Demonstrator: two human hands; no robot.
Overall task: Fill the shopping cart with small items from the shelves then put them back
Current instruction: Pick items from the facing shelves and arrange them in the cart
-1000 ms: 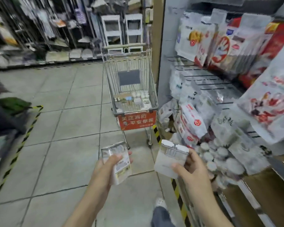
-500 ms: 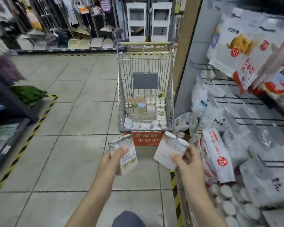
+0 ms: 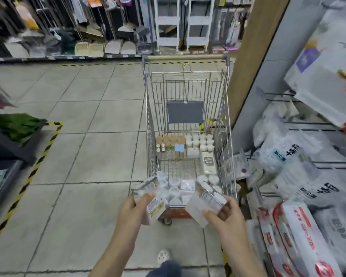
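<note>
A wire shopping cart [image 3: 188, 88] stands straight ahead on the tiled floor, with several small white jars, bottles and packs lying in its basket. My left hand [image 3: 133, 210] grips a small clear pack with a printed label [image 3: 154, 200] at the cart's near left corner. My right hand [image 3: 226, 213] holds a clear plastic box with a white lid [image 3: 203, 204] at the cart's near right corner. Both packs hover just over the cart's front rim.
Shelves on the right [image 3: 308, 166] carry white plastic bag packs and red-and-white boxes [image 3: 296, 236]. A wooden post [image 3: 252, 56] rises beside the cart. A dark display with green goods [image 3: 14, 126] sits on the left behind yellow-black floor tape. Brooms and dustpans line the far wall.
I have stepped closer to the cart, so it now fills the middle of the view. Both hands, still holding their packs, have reached its front rim.
</note>
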